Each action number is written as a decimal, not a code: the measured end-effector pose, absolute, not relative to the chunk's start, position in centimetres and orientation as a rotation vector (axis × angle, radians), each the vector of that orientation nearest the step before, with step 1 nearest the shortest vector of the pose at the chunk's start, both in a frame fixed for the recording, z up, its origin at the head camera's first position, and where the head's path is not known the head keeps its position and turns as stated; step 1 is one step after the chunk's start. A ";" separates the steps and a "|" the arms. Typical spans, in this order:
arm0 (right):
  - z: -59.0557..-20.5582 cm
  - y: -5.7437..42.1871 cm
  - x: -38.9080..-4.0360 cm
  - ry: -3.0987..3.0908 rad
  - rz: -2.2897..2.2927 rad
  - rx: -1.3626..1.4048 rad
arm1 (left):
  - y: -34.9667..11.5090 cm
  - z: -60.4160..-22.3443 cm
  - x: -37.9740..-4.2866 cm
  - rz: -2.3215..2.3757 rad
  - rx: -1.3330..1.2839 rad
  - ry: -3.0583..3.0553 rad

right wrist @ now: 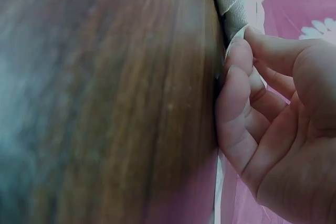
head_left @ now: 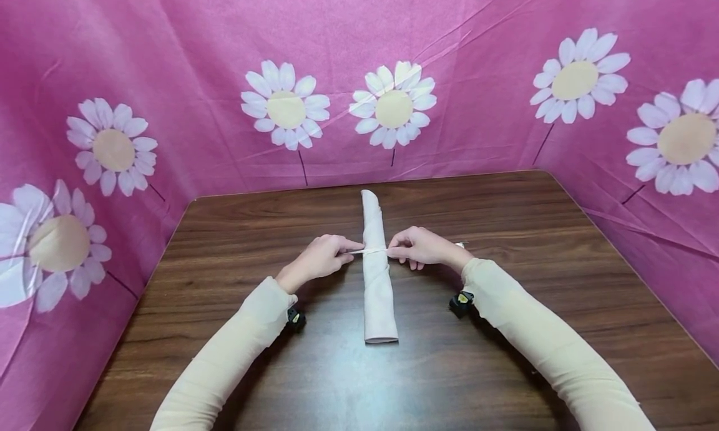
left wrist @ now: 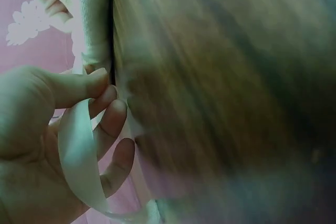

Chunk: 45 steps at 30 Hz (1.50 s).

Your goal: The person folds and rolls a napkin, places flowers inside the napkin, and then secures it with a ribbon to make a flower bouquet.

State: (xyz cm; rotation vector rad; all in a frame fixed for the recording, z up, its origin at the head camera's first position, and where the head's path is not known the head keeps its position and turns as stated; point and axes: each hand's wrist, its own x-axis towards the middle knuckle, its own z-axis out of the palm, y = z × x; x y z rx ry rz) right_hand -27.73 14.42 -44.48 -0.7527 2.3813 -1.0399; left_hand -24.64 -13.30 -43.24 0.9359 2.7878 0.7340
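Note:
A rolled white cloth (head_left: 380, 303) lies lengthwise on the table, pointing away from me, with a thin white ribbon (head_left: 375, 251) crossing its middle. On the left side of the roll, my left hand (head_left: 322, 256) pinches one length of ribbon between thumb and fingers. In the left wrist view a loose tail of the ribbon (left wrist: 79, 150) loops down past the palm. My right hand (head_left: 424, 247) pinches the ribbon at the roll's right side. The right wrist view shows a bit of ribbon (right wrist: 240, 33) between thumb and index finger, close by the cloth (right wrist: 236, 11).
The brown wood-grain table (head_left: 258, 213) has a pink curtain (head_left: 337, 19) with white daisies along its back and sides. A small white bit (head_left: 460, 244) shows beside the right wrist. Dark wrist cameras (head_left: 462, 303) hang under both sleeves.

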 end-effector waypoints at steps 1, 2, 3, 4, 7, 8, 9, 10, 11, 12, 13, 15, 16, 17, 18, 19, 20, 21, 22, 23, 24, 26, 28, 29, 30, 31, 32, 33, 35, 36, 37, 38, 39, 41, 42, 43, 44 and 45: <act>-44.4 14.6 -27.7 2.378 -1.042 -0.750 | -13.4 -43.2 -24.7 0.724 0.941 2.786; -44.4 14.7 -27.6 2.377 -1.041 -0.748 | -13.5 -43.2 -24.7 0.718 0.951 2.790; -44.4 14.7 -27.6 2.376 -1.039 -0.747 | -13.6 -43.1 -24.7 0.713 0.959 2.790; -44.3 14.7 -27.5 2.374 -1.038 -0.751 | -13.6 -43.0 -24.6 0.717 0.965 2.790; -44.0 14.4 -27.5 2.366 -1.040 -0.754 | -13.4 -42.8 -24.4 0.734 0.964 2.793; -44.0 14.4 -27.5 2.362 -1.041 -0.758 | -13.2 -42.7 -24.4 0.748 0.967 2.794; -44.0 14.3 -27.5 2.357 -1.042 -0.760 | -13.1 -42.7 -24.3 0.759 0.967 2.793; -43.9 14.2 -27.5 2.350 -1.043 -0.764 | -12.9 -42.7 -24.3 0.768 0.970 2.796; -43.9 14.2 -27.5 2.340 -1.044 -0.767 | -12.8 -42.7 -24.3 0.769 0.976 2.801; -44.0 14.3 -27.5 2.331 -1.042 -0.768 | -12.7 -42.7 -24.3 0.764 0.979 2.808; -44.0 14.3 -27.5 2.322 -1.040 -0.768 | -12.7 -42.7 -24.4 0.754 0.974 2.817; -43.9 14.5 -27.5 2.303 -1.032 -0.765 | -12.7 -42.8 -24.4 0.717 0.946 2.838; -43.9 14.6 -27.5 2.293 -1.029 -0.762 | -12.8 -42.9 -24.5 0.694 0.936 2.851; -43.8 14.6 -27.5 2.283 -1.027 -0.758 | -13.0 -43.0 -24.6 0.674 0.925 2.861; -43.7 14.7 -27.5 2.277 -1.024 -0.753 | -13.1 -43.0 -24.6 0.653 0.917 2.869; -43.7 14.8 -27.4 2.271 -1.021 -0.745 | -13.3 -43.0 -24.7 0.640 0.914 2.871; -43.6 14.9 -27.4 2.266 -1.014 -0.740 | -13.4 -43.1 -24.7 0.630 0.915 2.870; -43.5 15.0 -27.4 2.262 -1.009 -0.736 | -13.5 -43.1 -24.8 0.622 0.916 2.868; -43.5 15.0 -27.3 2.259 -1.003 -0.733 | -13.6 -43.1 -24.8 0.616 0.916 2.863; -43.5 15.0 -27.3 2.257 -0.999 -0.733 | -13.7 -43.1 -24.8 0.613 0.909 2.856; -43.5 15.0 -27.2 2.255 -0.995 -0.730 | -13.8 -43.1 -24.8 0.610 0.904 2.851; -43.5 15.1 -27.2 2.253 -0.994 -0.720 | -13.9 -43.2 -24.7 0.608 0.895 2.848; -43.6 15.2 -27.2 2.254 -1.002 -0.697 | -14.0 -43.2 -24.6 0.610 0.895 2.850; -43.7 15.2 -27.2 2.253 -1.006 -0.686 | -14.1 -43.2 -24.6 0.616 0.895 2.852; -43.8 15.3 -27.3 2.251 -1.009 -0.673 | -14.1 -43.2 -24.6 0.620 0.892 2.854; -43.8 15.4 -27.3 2.249 -1.013 -0.665 | -14.2 -43.2 -24.5 0.625 0.887 2.856; -43.9 15.5 -27.4 2.246 -1.016 -0.655 | -14.2 -43.1 -24.5 0.631 0.880 2.856; -43.9 15.6 -27.4 2.243 -1.020 -0.649 | -14.2 -43.1 -24.5 0.638 0.868 2.857; -43.9 15.6 -27.4 2.235 -1.031 -0.644 | -14.2 -43.0 -24.4 0.652 0.838 2.854; -43.8 15.6 -27.4 2.234 -1.036 -0.640 | -14.1 -42.9 -24.4 0.661 0.819 2.848; -43.9 15.6 -27.4 2.234 -1.039 -0.636 | -14.1 -42.8 -24.4 0.666 0.807 2.840; -43.8 15.6 -27.4 2.236 -1.041 -0.625 | -14.1 -42.7 -24.4 0.672 0.792 2.825; -43.9 15.6 -27.4 2.239 -1.043 -0.616 | -14.0 -42.6 -24.3 0.680 0.772 2.806; -43.9 15.6 -27.4 2.247 -1.042 -0.596 | -14.0 -42.4 -24.3 0.692 0.728 2.757; -44.0 15.5 -27.4 2.251 -1.042 -0.586 | -14.1 -42.3 -24.2 0.701 0.707 2.730; -44.1 15.4 -27.4 2.254 -1.041 -0.577 | -14.1 -42.2 -24.2 0.702 0.690 2.709; -44.2 15.3 -27.3 2.254 -1.045 -0.572 | -14.2 -42.1 -24.2 0.708 0.668 2.689; -44.2 15.2 -27.3 2.253 -1.046 -0.567 | -14.2 -41.9 -24.2 0.714 0.654 2.674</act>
